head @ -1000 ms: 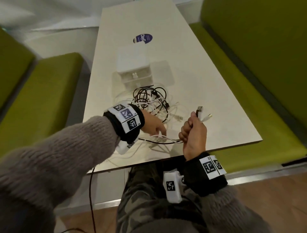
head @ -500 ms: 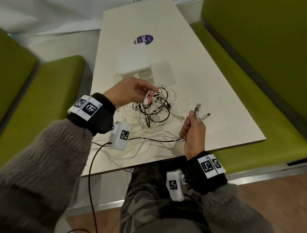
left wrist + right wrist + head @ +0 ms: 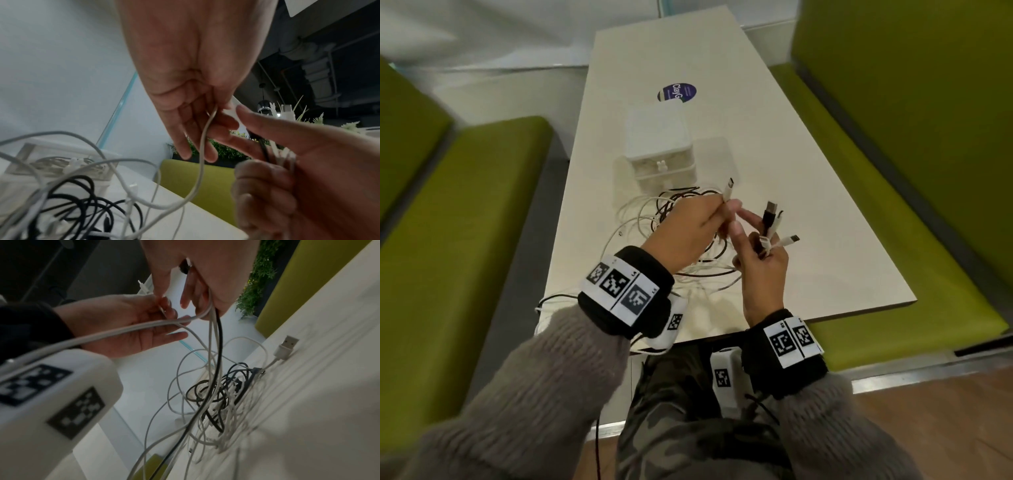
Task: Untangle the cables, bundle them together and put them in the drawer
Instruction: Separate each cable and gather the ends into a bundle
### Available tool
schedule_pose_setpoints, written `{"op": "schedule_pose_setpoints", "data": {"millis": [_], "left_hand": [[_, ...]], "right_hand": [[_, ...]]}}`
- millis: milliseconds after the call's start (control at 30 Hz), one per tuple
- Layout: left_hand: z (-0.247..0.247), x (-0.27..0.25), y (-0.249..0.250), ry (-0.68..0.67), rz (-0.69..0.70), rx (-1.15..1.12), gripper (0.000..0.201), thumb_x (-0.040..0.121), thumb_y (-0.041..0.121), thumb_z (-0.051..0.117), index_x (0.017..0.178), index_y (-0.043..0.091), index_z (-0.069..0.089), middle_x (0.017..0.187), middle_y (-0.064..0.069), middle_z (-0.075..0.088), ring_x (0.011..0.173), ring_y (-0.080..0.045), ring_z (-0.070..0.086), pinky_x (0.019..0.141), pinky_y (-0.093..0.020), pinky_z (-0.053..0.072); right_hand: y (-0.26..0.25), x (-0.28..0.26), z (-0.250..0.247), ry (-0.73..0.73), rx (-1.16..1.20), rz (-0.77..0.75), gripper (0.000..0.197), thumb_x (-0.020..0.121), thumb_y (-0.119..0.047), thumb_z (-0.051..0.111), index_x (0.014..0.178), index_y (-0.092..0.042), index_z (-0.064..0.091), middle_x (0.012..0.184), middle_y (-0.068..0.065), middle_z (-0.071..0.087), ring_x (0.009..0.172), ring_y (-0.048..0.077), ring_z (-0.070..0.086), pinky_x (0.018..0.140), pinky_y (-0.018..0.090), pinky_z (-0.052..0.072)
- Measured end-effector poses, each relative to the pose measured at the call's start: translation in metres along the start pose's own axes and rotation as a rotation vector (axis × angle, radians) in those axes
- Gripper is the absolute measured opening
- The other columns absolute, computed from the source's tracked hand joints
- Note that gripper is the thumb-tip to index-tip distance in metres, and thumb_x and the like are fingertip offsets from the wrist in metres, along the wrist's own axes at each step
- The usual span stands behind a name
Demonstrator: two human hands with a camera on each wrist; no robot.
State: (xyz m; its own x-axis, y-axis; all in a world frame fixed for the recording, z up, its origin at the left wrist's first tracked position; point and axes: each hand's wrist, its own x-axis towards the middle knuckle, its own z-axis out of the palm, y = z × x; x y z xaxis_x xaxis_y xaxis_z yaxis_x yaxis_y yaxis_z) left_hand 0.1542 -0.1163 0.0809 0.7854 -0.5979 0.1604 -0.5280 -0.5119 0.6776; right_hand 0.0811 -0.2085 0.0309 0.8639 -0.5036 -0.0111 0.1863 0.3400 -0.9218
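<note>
Left hand (image 3: 688, 229): we find it raised over the table (image 3: 808, 240), thumb and forefinger pinching a white plug (image 3: 728, 188) that points up; its white cord (image 3: 202, 146) hangs down from the fingers to the pile.
Right hand (image 3: 760, 263): we note it just beside the left, lower fingers curled round several cable ends, a black plug (image 3: 770, 212) and white plugs sticking up above the fist; forefinger stretched toward the left hand.
Cables (image 3: 678, 219): we record a loose tangle of black and white cords on the table beneath both hands, strands rising to each hand. How many cables there are we cannot tell.
Loose plug (image 3: 285, 348): a white USB end lies on the table beside the tangle.
Drawer box (image 3: 659, 150): we see a small white unit just beyond the tangle; the drawers appear closed, though the view is soft.
Sticker (image 3: 676, 92): round, dark, farther up the table.
Benches (image 3: 465, 205): green, on both sides.
</note>
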Motion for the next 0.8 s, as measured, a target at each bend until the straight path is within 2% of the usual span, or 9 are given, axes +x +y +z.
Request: {"op": "schedule_pose_setpoints", "data": {"millis": [67,167,233,300,333,400,533,700,800], "left_hand": [[0.005,-0.003,0.003,-0.053,-0.028,-0.035,0.035,0.100,0.028,0.037,0.091,0.011,0.066,0.072,0.005,0.060,0.066,-0.002,0.056,0.064,-0.018,0.043],[0.009,-0.010,0.007,-0.138,-0.049,0.008,0.031,0.101,0.014,0.033,0.095,0.016,0.063,0.074,0.008,0.056,0.065,0.007,0.052,0.062,-0.011,0.037],[0.012,-0.014,0.007,-0.189,-0.065,0.008,0.030,0.100,0.011,0.031,0.108,0.006,0.060,0.087,-0.001,0.062,0.074,0.000,0.055,0.070,-0.012,0.042],[0.014,-0.017,0.004,-0.221,-0.089,0.043,0.027,0.100,0.012,0.032,0.104,0.000,0.056,0.095,-0.005,0.061,0.083,-0.016,0.054,0.074,-0.023,0.040],[0.014,-0.018,0.001,-0.227,-0.097,0.073,0.025,0.100,0.013,0.033,0.096,0.003,0.056,0.093,-0.004,0.058,0.083,-0.017,0.051,0.070,-0.023,0.034],[0.015,-0.023,-0.008,-0.230,-0.103,0.144,0.026,0.100,0.013,0.035,0.087,0.010,0.057,0.091,-0.003,0.057,0.084,-0.017,0.049,0.069,-0.021,0.029],[0.016,-0.036,-0.028,-0.143,-0.022,0.339,0.028,0.099,0.013,0.038,0.082,0.015,0.060,0.086,0.005,0.053,0.090,-0.021,0.051,0.086,-0.028,0.034],[-0.007,-0.036,-0.027,-0.203,-0.100,0.157,0.027,0.099,0.020,0.041,0.085,0.011,0.062,0.082,0.001,0.063,0.074,-0.011,0.054,0.064,-0.010,0.035],[-0.024,-0.038,-0.042,-0.298,-0.180,0.196,0.021,0.099,0.021,0.041,0.091,0.019,0.061,0.085,0.011,0.061,0.078,-0.013,0.053,0.065,-0.009,0.034]], "right_hand": [[-0.001,0.003,0.002,0.018,-0.001,-0.021,0.015,0.086,-0.021,0.068,0.101,-0.016,0.067,0.059,-0.013,0.055,0.058,-0.001,0.053,0.063,0.016,0.041],[-0.001,0.007,0.002,0.016,0.011,-0.019,0.010,0.085,-0.022,0.070,0.094,-0.017,0.071,0.079,0.024,0.062,0.067,0.005,0.059,0.071,0.026,0.050],[-0.001,0.010,0.003,0.003,0.007,-0.013,0.006,0.086,-0.016,0.069,0.090,-0.012,0.071,0.079,0.011,0.072,0.073,0.005,0.065,0.077,0.028,0.055],[0.000,0.013,0.004,0.037,-0.031,-0.016,0.004,0.088,-0.012,0.066,0.088,-0.008,0.066,0.068,-0.006,0.070,0.065,0.002,0.063,0.066,0.022,0.053],[0.000,0.015,0.004,0.074,-0.047,-0.022,0.005,0.091,-0.010,0.062,0.088,-0.006,0.063,0.066,-0.008,0.066,0.059,0.000,0.059,0.060,0.021,0.049],[0.004,0.021,0.002,0.155,-0.065,-0.009,0.010,0.097,-0.008,0.050,0.092,-0.008,0.058,0.068,-0.007,0.056,0.051,0.000,0.047,0.054,0.021,0.041],[0.005,0.029,0.004,0.235,0.066,0.096,0.023,0.102,-0.010,0.038,0.083,-0.019,0.049,0.067,-0.006,0.041,0.042,-0.001,0.035,0.044,0.014,0.032],[0.000,0.033,-0.004,0.235,0.208,0.118,0.024,0.105,-0.020,0.031,0.083,-0.017,0.040,0.066,0.003,0.055,0.044,0.005,0.034,0.044,0.018,0.028],[-0.005,0.041,-0.018,0.277,0.304,0.121,0.028,0.105,-0.026,0.031,0.081,-0.018,0.042,0.056,0.000,0.058,0.051,0.012,0.044,0.053,0.023,0.036]]}}
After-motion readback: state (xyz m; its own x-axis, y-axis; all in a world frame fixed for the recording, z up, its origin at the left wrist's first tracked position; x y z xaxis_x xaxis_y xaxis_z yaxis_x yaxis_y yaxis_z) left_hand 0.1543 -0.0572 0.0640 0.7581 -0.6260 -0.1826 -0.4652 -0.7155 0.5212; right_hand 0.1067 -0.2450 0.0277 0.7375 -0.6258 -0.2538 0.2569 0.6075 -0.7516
